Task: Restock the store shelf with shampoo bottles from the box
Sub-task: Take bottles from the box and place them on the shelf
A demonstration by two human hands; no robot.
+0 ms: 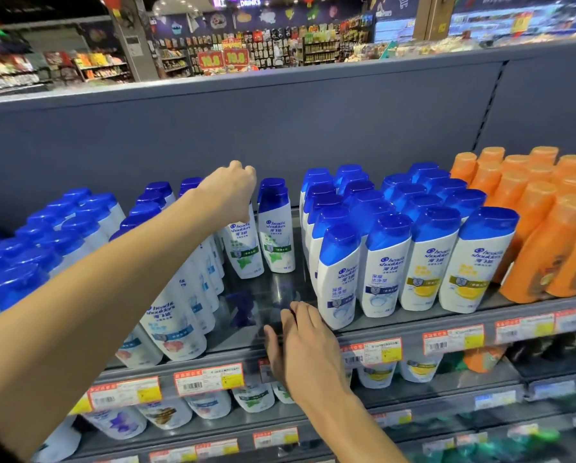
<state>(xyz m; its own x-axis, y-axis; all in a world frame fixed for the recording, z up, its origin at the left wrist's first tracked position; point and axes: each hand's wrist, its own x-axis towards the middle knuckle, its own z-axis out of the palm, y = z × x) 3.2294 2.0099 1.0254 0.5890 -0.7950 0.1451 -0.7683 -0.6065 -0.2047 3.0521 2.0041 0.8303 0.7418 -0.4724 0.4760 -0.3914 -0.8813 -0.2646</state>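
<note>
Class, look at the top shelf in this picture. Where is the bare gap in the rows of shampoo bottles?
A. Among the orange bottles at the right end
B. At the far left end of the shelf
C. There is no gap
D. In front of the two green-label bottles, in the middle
D: bare shelf shows in front of the two green-label bottles, where the left hand reaches and the right hand rests.

Bare shelf [273,295] gap between shampoo bottles [340,279]
</note>
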